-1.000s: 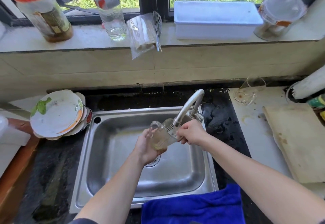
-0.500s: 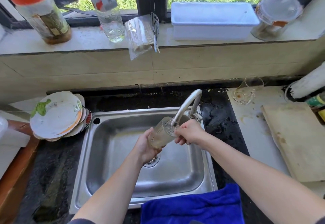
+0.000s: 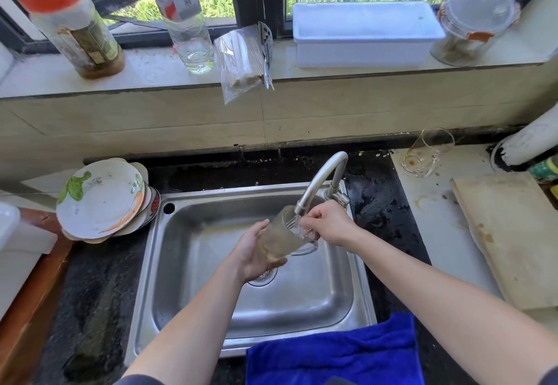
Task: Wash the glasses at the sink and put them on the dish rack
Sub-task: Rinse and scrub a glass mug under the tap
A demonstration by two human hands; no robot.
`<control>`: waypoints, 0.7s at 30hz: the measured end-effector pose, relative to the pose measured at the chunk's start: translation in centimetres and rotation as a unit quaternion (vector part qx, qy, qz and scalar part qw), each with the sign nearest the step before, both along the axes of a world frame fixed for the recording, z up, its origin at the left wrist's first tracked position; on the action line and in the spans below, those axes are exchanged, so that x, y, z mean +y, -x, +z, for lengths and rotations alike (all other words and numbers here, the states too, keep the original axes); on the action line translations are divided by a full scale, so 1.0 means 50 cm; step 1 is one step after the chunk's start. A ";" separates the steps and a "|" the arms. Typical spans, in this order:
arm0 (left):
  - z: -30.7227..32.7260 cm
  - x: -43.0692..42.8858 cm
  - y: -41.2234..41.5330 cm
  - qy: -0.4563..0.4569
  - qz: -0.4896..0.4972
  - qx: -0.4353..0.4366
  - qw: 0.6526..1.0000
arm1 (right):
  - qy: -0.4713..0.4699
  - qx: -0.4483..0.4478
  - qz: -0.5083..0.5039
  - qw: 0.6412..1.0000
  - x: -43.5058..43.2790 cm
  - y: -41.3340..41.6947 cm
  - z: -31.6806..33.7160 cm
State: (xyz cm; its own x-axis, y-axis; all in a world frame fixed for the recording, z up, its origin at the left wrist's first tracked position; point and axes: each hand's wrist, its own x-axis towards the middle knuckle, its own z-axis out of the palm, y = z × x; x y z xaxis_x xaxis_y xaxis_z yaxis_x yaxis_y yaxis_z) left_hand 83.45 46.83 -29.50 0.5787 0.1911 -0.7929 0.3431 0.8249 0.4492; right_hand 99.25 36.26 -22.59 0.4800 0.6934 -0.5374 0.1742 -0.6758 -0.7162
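A clear glass mug [image 3: 282, 238] with a handle is tilted under the spout of the steel faucet [image 3: 324, 177], over the steel sink [image 3: 193, 267]. My left hand [image 3: 253, 253] cups its base from below, fingers curled round it. My right hand [image 3: 327, 223] pinches the rim on the right side, beside the water stream. Murky yellowish water shows inside the mug. A second dirty glass mug [image 3: 425, 153] lies tipped on the pale counter at the back right. No dish rack is in view.
A stack of plates [image 3: 101, 200] sits left of the sink. A blue cloth [image 3: 332, 354] hangs over the front edge. A wooden cutting board [image 3: 510, 233] lies at the right. Bottles, a white tub [image 3: 362, 34] and a jar line the windowsill.
The mug has turned in my hands, its handle now pointing down to the right. My right hand has shifted a little onto the rim. Both hands stay under the faucet.
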 end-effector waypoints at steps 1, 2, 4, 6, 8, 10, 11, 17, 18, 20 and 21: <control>-0.002 -0.002 -0.001 -0.004 0.028 -0.005 1.000 | 0.007 0.014 -0.024 1.000 -0.002 0.004 -0.003; -0.005 -0.004 -0.003 -0.008 0.047 -0.008 0.999 | 0.014 0.029 -0.045 0.998 -0.003 0.009 -0.003; -0.015 -0.004 -0.005 -0.017 0.059 -0.005 0.998 | 0.032 0.057 -0.048 0.997 -0.003 0.016 0.005; -0.021 0.001 -0.007 -0.026 0.049 -0.003 0.998 | 0.046 0.062 -0.013 0.997 0.000 0.014 0.015; -0.015 0.003 -0.011 -0.012 0.021 -0.007 1.000 | 0.043 0.027 0.023 0.998 0.004 0.003 0.022; -0.002 0.000 -0.014 -0.002 -0.026 -0.004 1.000 | 0.024 -0.010 0.050 0.998 0.009 -0.008 0.023; 0.006 -0.003 -0.013 0.006 -0.040 -0.003 0.999 | 0.020 -0.020 0.062 0.998 0.010 -0.009 0.023; 0.011 -0.016 0.001 0.020 0.044 -0.017 0.999 | 0.055 0.062 0.003 0.997 -0.002 0.004 0.001; 0.011 -0.018 0.000 0.017 0.044 -0.012 0.999 | 0.068 0.068 0.006 0.995 -0.003 0.004 0.002; 0.015 -0.018 0.001 0.011 0.027 -0.002 1.000 | 0.083 0.059 0.034 0.994 0.000 -0.001 0.008; 0.020 -0.016 0.001 0.012 0.010 0.000 1.000 | 0.075 0.043 0.049 0.995 0.003 -0.005 0.009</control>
